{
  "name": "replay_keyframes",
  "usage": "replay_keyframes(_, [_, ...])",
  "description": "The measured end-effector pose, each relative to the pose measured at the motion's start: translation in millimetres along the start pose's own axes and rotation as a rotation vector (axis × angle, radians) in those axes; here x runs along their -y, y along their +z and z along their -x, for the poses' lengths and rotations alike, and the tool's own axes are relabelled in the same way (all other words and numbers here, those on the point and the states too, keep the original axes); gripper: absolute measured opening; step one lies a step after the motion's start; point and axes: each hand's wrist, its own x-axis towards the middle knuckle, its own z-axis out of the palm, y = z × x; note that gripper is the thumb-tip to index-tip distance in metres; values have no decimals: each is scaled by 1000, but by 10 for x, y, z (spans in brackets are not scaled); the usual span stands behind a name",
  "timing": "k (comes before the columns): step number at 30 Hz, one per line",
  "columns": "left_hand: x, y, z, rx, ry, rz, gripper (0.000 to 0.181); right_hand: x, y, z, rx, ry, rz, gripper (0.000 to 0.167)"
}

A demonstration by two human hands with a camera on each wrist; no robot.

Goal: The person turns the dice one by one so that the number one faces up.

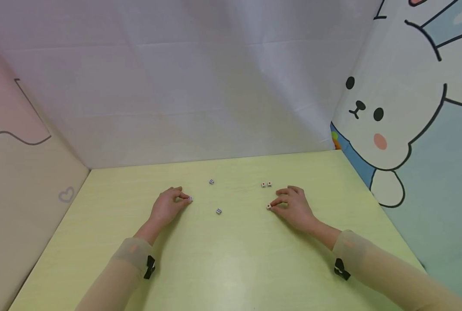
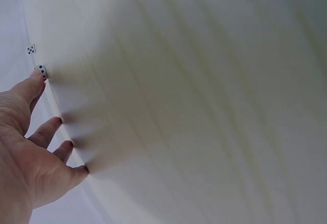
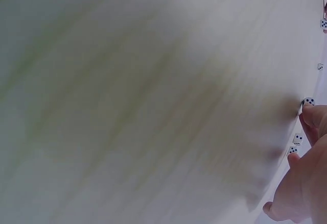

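Between thumb and forefinger, my left hand (image 1: 169,207) pinches a small white die (image 1: 190,199) with dark pips, at the table's left middle. My right hand (image 1: 294,210) likewise pinches a white die (image 1: 269,207) at its fingertips, low over the table. In the left wrist view the held die (image 2: 42,72) shows beside the thumb, the other fingertips touching the tabletop. In the right wrist view the pinched die (image 3: 309,102) is partly covered by the thumb. Two dice (image 1: 263,185) sit side by side just beyond the right hand.
Two more dice lie between the hands, a farther die (image 1: 211,182) and a nearer die (image 1: 218,211). The pale yellow-green table (image 1: 231,268) meets a white cloth backdrop (image 1: 199,95) behind. A printed panel (image 1: 429,172) with a cartoon animal stands at the right.
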Motion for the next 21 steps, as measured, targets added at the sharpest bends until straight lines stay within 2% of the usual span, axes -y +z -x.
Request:
replay_keyframes(12, [28,-11,-34,-1,-4,-3,21,2,-17,-1,-19,-44,62,9])
replay_keyframes(21, [17,-10,-19,6,4,-11,19,-1,-21,31,-27,-39,50,8])
